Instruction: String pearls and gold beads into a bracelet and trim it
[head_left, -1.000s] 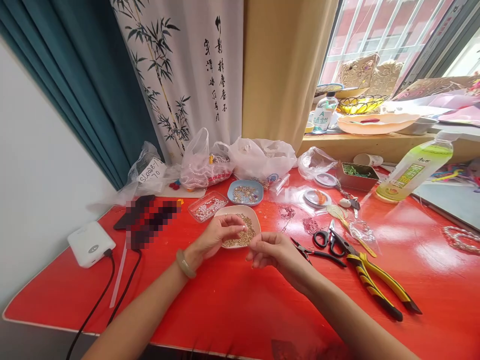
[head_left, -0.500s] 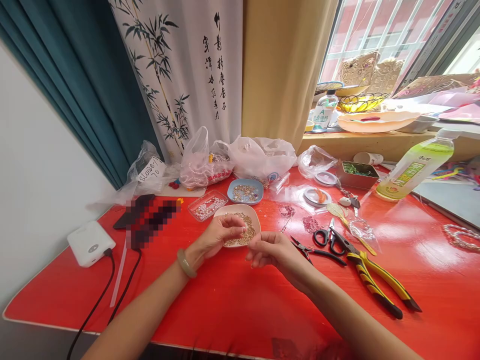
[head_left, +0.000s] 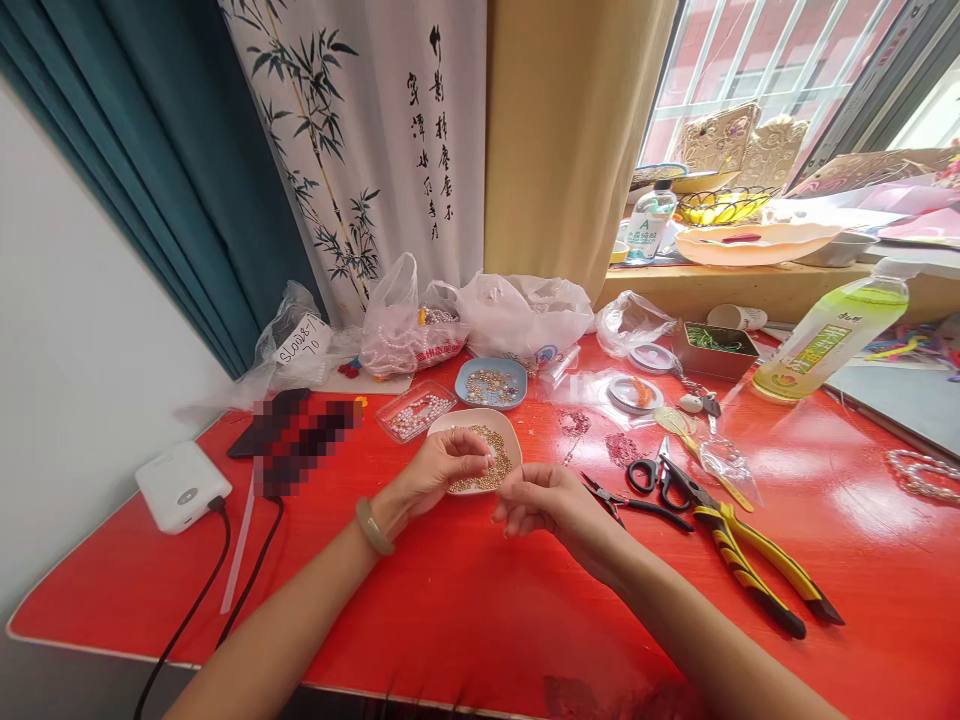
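Pinching fingers closed, whether on anything I can't tell, left hand and right hand could, by bumping the shallow pale-pink dish, spill its tiny gold beads.

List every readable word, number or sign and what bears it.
"SL0028-1" on white tag; second line, 70 or 10, unclear.
"竹影" topping the pale curtain's writing; rest uncertain.
"A" on clear sill bottle; smaller print illegible.
Too small or blurred: drink bottle, printed bags, white box, window frame.
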